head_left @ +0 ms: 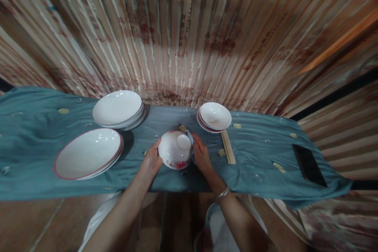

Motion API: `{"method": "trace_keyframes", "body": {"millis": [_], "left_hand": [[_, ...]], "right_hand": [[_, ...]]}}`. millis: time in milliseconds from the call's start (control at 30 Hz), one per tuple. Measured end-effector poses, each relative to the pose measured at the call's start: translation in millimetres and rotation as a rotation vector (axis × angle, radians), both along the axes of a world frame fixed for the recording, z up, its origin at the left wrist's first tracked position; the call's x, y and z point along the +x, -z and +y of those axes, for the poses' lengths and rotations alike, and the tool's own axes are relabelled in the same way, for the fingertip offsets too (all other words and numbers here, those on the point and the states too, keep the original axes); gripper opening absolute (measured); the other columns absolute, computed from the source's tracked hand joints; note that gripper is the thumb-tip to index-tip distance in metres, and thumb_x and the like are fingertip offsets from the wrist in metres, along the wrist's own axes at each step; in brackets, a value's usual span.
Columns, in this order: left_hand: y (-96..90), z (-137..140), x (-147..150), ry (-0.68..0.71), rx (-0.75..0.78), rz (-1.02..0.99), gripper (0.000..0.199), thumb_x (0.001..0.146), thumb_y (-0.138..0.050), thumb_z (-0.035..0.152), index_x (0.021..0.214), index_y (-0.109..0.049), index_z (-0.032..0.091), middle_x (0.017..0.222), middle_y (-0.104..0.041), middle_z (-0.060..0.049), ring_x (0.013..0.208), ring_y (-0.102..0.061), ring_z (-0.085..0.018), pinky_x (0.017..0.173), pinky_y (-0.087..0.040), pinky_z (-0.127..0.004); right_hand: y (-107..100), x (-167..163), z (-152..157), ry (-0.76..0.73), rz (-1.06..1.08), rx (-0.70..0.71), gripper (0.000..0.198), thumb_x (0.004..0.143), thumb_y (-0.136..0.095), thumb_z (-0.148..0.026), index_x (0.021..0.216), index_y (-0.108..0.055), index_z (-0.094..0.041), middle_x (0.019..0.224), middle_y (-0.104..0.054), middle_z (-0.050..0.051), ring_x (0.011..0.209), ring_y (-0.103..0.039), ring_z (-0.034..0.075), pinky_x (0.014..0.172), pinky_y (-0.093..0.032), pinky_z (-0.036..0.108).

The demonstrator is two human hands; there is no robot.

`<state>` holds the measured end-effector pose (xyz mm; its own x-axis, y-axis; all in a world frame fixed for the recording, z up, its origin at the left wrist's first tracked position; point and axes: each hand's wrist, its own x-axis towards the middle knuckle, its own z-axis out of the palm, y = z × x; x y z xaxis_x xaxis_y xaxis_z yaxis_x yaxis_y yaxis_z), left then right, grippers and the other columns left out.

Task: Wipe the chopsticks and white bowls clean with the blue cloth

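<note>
A white bowl [175, 153] with a red flower pattern is held over the near middle of the table, its round foot turned up towards me. My left hand [152, 157] grips its left side. On the other side, my right hand [202, 152] is closed around a small blue-grey cloth [190, 138] pressed against the bowl. The cloth is mostly hidden behind the fingers. A bracelet circles my right wrist.
Stacked plates [118, 108] stand at the back left, with pink-rimmed dishes [88, 153] in front. Small bowls [215, 116] are stacked behind my right hand, beside chopsticks [228, 147]. A dark phone [308, 165] lies on the green tablecloth [260, 141]. A curtain [177, 39] hangs behind.
</note>
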<state>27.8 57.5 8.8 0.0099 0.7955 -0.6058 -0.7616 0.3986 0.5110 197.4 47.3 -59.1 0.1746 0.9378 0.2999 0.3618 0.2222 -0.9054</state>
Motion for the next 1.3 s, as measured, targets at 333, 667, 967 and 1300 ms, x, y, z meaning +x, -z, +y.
{"method": "trace_keyframes", "body": {"millis": [333, 667, 967, 1300], "left_hand": [[-3.2, 4, 1, -0.047, -0.044, -0.044, 0.034, 0.094, -0.042, 0.011, 0.122, -0.061, 0.006, 0.086, -0.077, -0.010, 0.083, -0.073, -0.021, 0.081, -0.058, -0.030], [-6.3, 1, 4, -0.079, -0.044, -0.076, 0.038, 0.095, -0.040, 0.013, 0.126, -0.058, 0.001, 0.088, -0.076, -0.014, 0.080, -0.074, -0.023, 0.078, -0.060, -0.033], [-2.8, 0, 5, -0.040, -0.062, -0.124, 0.040, 0.095, -0.038, 0.017, 0.129, -0.056, 0.004, 0.096, -0.076, -0.014, 0.086, -0.073, -0.024, 0.084, -0.059, -0.036], [-3.0, -4, 8, -0.020, -0.025, -0.189, 0.043, 0.097, -0.036, 0.019, 0.133, -0.052, 0.003, 0.102, -0.075, -0.016, 0.090, -0.072, -0.025, 0.085, -0.057, -0.036]], "right_hand": [[-7, -8, -26, 0.014, -0.343, 0.064, 0.046, 0.099, -0.028, -0.025, 0.140, -0.042, -0.011, 0.138, -0.054, 0.018, 0.131, -0.050, 0.020, 0.109, -0.042, 0.041], [-8, -17, -54, 0.012, -0.407, 0.094, 0.054, 0.100, -0.029, -0.027, 0.151, -0.022, -0.011, 0.152, -0.036, 0.019, 0.144, -0.031, 0.024, 0.114, -0.036, 0.050], [-18, -20, -71, -0.061, -0.612, 0.161, 0.062, 0.097, -0.034, -0.017, 0.154, -0.011, -0.010, 0.158, -0.022, 0.022, 0.147, -0.023, 0.027, 0.113, -0.037, 0.050], [-16, -21, -69, -0.159, -0.913, 0.387, 0.059, 0.090, -0.039, -0.006, 0.148, -0.031, -0.011, 0.151, -0.039, 0.018, 0.146, -0.024, 0.027, 0.113, -0.037, 0.051]]}}
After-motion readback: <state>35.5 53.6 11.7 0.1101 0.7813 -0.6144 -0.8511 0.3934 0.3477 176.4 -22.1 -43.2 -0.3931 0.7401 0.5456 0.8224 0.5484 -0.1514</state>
